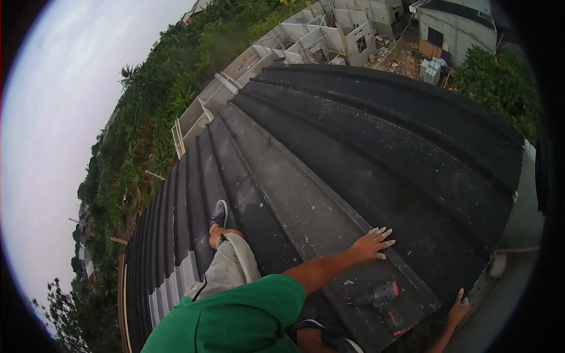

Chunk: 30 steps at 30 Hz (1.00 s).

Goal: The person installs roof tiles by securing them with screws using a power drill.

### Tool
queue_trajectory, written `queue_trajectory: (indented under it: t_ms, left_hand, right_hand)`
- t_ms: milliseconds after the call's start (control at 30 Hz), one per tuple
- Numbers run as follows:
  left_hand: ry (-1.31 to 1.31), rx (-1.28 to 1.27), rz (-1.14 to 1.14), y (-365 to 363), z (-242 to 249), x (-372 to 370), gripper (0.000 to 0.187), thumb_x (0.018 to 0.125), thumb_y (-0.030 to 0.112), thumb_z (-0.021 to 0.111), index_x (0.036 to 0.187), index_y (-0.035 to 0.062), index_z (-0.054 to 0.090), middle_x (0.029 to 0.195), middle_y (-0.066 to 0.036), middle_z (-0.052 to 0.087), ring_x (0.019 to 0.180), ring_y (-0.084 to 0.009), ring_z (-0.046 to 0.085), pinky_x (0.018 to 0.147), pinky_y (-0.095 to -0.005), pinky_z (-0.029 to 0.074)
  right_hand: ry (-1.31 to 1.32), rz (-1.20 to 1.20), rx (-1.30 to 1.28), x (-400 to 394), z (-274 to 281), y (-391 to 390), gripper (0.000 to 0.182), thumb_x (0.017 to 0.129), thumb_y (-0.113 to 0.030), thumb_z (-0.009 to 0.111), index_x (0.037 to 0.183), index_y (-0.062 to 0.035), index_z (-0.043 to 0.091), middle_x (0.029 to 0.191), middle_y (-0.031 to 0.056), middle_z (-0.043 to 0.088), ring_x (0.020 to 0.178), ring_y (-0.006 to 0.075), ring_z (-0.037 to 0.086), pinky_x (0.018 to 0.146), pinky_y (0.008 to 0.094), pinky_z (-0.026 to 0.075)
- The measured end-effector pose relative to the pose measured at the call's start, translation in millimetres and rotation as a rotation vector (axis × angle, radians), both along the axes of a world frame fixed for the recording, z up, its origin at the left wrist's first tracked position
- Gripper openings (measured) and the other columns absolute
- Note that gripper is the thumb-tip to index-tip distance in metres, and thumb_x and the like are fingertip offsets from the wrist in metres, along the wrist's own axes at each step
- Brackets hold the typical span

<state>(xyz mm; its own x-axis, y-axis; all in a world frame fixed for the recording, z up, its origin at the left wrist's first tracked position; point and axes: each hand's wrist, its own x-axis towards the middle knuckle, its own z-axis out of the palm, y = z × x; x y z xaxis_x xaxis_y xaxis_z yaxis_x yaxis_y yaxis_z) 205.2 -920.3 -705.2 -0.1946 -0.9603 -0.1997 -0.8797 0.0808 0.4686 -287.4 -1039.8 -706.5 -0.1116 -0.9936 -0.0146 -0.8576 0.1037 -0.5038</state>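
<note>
My left hand (374, 243) lies with its fingers spread on the raised rib of a dark metal roofing sheet (306, 191). A cordless drill (382, 296) with red and black parts rests on the same sheet, just below that hand. My right hand (458, 308) is low at the right, by the lower edge of the roofing. Its fingers point up and stand slightly apart, and I see no object in it. Whether it touches the sheet edge is hard to tell.
My shoe (219, 213) is planted on the ribbed roof, which slopes to an edge at the right. Lighter grey sheeting (175, 288) is at lower left. Unfinished walls (306, 38) stand beyond the roof, with dense plants (159, 106) on the left and a tree (497, 88) at right.
</note>
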Motion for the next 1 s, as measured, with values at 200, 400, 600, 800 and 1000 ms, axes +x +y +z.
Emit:
queue_trajectory:
  t_ms: [200,400,600,800,1000]
  left_hand:
    - [-0.017,0.110,0.008,-11,5,-6,0.068,0.093,0.052,0.054,0.150,0.0180,0.040,0.162,-0.014,0.023,0.149,-0.0349,0.020,0.122,-0.0505,0.017]
    - [-0.013,-0.032,-0.030,-8,-3,-6,0.066,0.096,0.053,0.050,0.149,0.0147,0.039,0.158,-0.015,0.029,0.147,-0.0373,0.024,0.121,-0.0520,0.017]
    - [-0.034,-0.052,-0.065,-5,-1,-10,0.062,0.099,0.048,0.048,0.149,0.0120,0.038,0.153,-0.017,0.034,0.144,-0.0368,0.027,0.120,-0.0522,0.018]
    - [-0.106,-0.199,-0.003,3,-5,-15,0.063,0.098,0.049,0.050,0.148,0.0123,0.038,0.150,-0.016,0.037,0.144,-0.0351,0.029,0.120,-0.0520,0.019]
    - [-0.036,-0.113,-0.027,-4,-11,-5,0.063,0.097,0.051,0.050,0.147,0.0142,0.040,0.150,-0.013,0.039,0.143,-0.0330,0.032,0.120,-0.0506,0.022]
  right_hand:
    - [-0.052,0.097,0.150,-42,-27,-22,0.065,0.097,-0.052,0.060,0.062,-0.0031,0.037,0.059,-0.0009,0.035,0.057,0.0111,0.033,0.049,0.0370,0.028]
    - [0.092,-0.132,-0.117,27,0,-21,0.083,0.093,-0.059,0.061,0.124,0.0174,0.056,0.117,0.0213,0.068,0.105,0.0343,0.065,0.095,0.0403,0.049]
    - [0.081,-0.207,0.141,14,-2,-22,0.088,0.088,-0.057,0.068,0.126,0.0216,0.052,0.129,0.0334,0.058,0.124,0.0406,0.056,0.105,0.0423,0.043]
    - [0.098,-0.254,0.168,40,49,-17,0.087,0.085,-0.055,0.073,0.110,0.0264,0.056,0.104,0.0376,0.065,0.099,0.0410,0.067,0.087,0.0441,0.051]
    - [-0.088,-0.094,0.042,18,8,-24,0.074,0.085,-0.052,0.075,0.096,0.0204,0.062,0.092,0.0331,0.067,0.082,0.0327,0.067,0.078,0.0439,0.051]
